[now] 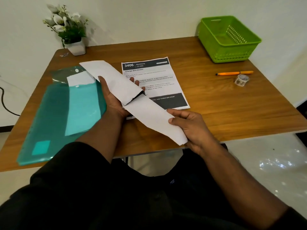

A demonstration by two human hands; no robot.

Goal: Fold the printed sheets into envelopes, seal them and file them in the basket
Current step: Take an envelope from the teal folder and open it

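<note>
White walls are backing a wooden worktop that is carrying the whole setup.

Held above the worktop's near-centre, a folded sheet is running as a long white strip from far left to near right, blank side up. A gap is showing at its middle where two folded edges are meeting, with dark print visible inside. The left hand is cupping the strip from below, fingers curled under and fingertips peeking past the far edge. The right hand is pinching the near-right end, thumb on top.

Progress, as judged: folding of the first sheet is under way and not finished. No sealing is showing yet. The green basket, far right, is appearing to hold nothing, so filing is still to come. A second printed sheet is lying flat under the hands, unfolded. A teal plastic folder at left is holding more white paper. The tape roll and orange pen are sitting close together at right, well apart from the hands.

Legible text on the flat sheet: "3406", "BEDROOM", "Change Bed Sheets", and in the dark lower band "new folded bed sheet". Smaller body lines are only partly readable.

A potted plant with white flowers is standing at far left.
</note>
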